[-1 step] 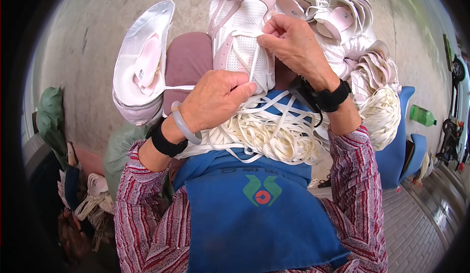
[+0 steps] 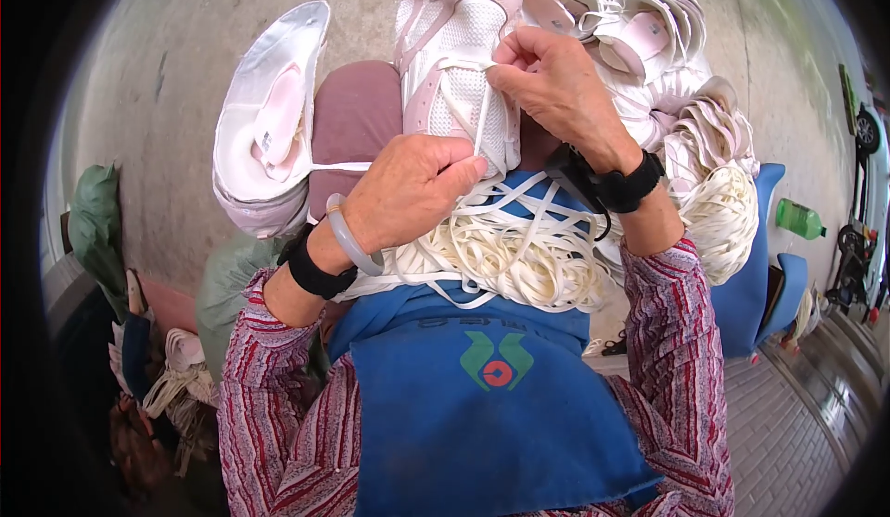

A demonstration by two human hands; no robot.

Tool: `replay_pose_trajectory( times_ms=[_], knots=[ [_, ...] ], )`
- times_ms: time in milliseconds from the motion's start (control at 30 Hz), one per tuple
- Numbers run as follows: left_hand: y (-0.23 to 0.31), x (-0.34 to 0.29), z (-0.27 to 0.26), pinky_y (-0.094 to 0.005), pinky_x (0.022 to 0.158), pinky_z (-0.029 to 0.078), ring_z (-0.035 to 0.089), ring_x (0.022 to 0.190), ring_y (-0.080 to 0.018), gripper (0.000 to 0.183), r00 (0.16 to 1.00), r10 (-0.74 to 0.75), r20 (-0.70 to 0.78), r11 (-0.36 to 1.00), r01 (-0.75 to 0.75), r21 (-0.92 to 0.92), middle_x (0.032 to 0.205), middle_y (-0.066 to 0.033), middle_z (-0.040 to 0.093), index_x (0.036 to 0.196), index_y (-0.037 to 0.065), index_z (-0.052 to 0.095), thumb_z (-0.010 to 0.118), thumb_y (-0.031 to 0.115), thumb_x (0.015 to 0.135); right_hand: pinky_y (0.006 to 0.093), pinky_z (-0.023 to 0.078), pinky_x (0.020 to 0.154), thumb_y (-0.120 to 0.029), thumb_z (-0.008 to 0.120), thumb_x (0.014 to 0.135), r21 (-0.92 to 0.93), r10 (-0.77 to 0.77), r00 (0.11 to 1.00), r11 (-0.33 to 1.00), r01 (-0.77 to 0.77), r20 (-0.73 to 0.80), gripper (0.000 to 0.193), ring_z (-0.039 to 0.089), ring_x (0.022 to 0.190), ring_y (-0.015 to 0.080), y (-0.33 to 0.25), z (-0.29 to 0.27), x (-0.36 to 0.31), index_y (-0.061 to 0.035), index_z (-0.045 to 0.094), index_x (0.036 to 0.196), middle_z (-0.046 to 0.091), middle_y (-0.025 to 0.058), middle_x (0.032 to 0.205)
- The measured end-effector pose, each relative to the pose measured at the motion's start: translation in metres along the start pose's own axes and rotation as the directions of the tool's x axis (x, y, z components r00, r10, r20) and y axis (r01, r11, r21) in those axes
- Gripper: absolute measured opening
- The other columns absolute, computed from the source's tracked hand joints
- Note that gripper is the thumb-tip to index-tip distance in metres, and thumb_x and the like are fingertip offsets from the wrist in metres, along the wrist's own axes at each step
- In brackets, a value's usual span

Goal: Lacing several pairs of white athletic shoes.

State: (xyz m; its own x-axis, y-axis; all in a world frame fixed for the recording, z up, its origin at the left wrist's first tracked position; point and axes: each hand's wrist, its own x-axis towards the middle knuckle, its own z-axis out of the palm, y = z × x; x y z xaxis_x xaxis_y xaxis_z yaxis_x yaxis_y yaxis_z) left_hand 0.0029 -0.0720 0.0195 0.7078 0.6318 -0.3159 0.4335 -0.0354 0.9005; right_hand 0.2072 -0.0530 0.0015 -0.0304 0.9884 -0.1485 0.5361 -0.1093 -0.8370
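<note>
A white mesh shoe upper with pale pink trim [image 2: 477, 12] lies on a mauve padded surface [image 2: 357, 100] in front of me. A white shoelace [image 2: 485, 109] runs across its eyelets. My left hand [image 2: 403, 188] is closed, pinching the lace between thumb and forefinger below the upper. My right hand [image 2: 556, 81] is closed too, its fingertips pinched on the lace at the right-hand eyelets. Another stretch of lace passes leftward from behind my left hand. A tangled heap of cream laces [image 2: 528, 257] rests on my lap over a blue apron [image 2: 426, 387].
On the left stands a nested stack of white uppers [image 2: 269, 44]. More pink and white uppers [image 2: 649, 35] pile up at the right, with a cream lace bundle [image 2: 728, 220] below. A blue chair [image 2: 742, 304] and a green bottle [image 2: 799, 219] are farther right. Green bags [image 2: 95, 225] sit left.
</note>
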Motion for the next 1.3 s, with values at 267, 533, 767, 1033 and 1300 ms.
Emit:
replay_pose_trajectory(
  times_ms=[267, 533, 767, 1033, 1300],
  knots=[
    [0.003, 0.005, 0.008, -0.0435, 0.057, 0.041, 0.05, 0.056, -0.0369, 0.036, 0.992, -0.089, -0.09, 0.995, 0.085, -0.046, 0.06, -0.0213, 0.05, 0.069, -0.004, 0.053, 0.053, 0.024, 0.092, 0.0341, 0.047, 0.06, -0.011, 0.061, 0.077, 0.005, -0.184, 0.979, 0.983, 0.185, -0.087, 0.011, 0.057, 0.068, 0.0261, -0.005, 0.0, -0.002, -0.0008, 0.059, 0.079, 0.057, 0.0131, 0.074],
    [0.009, -0.013, -0.008, -0.0368, 0.053, 0.04, 0.047, 0.051, -0.024, 0.034, 0.995, -0.091, -0.039, 0.995, 0.089, -0.055, 0.057, -0.0163, 0.048, 0.07, -0.003, 0.056, 0.054, 0.023, 0.092, 0.0367, 0.05, 0.065, -0.005, 0.061, 0.081, -0.533, -0.469, 0.875, 0.773, 0.344, -0.116, 0.014, 0.061, 0.072, 0.0301, 0.004, 0.006, -0.006, -0.005, 0.056, 0.094, 0.057, 0.0127, 0.084],
    [0.01, -0.031, -0.015, -0.0312, 0.052, 0.039, 0.047, 0.052, -0.014, 0.035, 0.989, -0.138, 0.046, 0.982, 0.142, -0.122, 0.056, -0.0082, 0.051, 0.069, -0.002, 0.058, 0.054, 0.024, 0.093, 0.0339, 0.049, 0.062, -0.003, 0.061, 0.082, -0.427, -0.517, 0.819, 0.817, 0.387, -0.248, 0.01, 0.061, 0.068, 0.0265, 0.008, 0.002, -0.006, -0.0028, 0.058, 0.091, 0.059, 0.0105, 0.081],
    [-0.006, -0.015, 0.001, -0.032, 0.053, 0.043, 0.056, 0.054, -0.0149, 0.034, 0.964, -0.21, -0.167, 0.971, 0.185, -0.151, 0.06, -0.0098, 0.059, 0.074, -0.001, 0.061, 0.061, 0.028, 0.091, 0.0268, 0.046, 0.061, -0.014, 0.069, 0.083, -0.201, -0.278, 0.952, 0.947, 0.25, -0.126, 0.019, 0.054, 0.065, 0.0135, 0.009, -0.01, -0.014, -0.0014, 0.064, 0.096, 0.061, 0.0058, 0.074],
    [-0.005, 0.008, 0.007, -0.0452, 0.059, 0.047, 0.06, 0.064, -0.0429, 0.038, 0.954, -0.067, -0.291, 0.974, 0.126, 0.189, 0.065, -0.0244, 0.059, 0.07, -0.003, 0.058, 0.068, 0.031, 0.082, 0.0335, 0.047, 0.057, -0.023, 0.067, 0.084, -0.264, -0.211, 0.977, 0.945, 0.194, -0.038, 0.024, 0.059, 0.061, 0.0227, 0.005, -0.004, -0.019, -0.0018, 0.063, 0.095, 0.06, 0.0106, 0.069]
  ],
)
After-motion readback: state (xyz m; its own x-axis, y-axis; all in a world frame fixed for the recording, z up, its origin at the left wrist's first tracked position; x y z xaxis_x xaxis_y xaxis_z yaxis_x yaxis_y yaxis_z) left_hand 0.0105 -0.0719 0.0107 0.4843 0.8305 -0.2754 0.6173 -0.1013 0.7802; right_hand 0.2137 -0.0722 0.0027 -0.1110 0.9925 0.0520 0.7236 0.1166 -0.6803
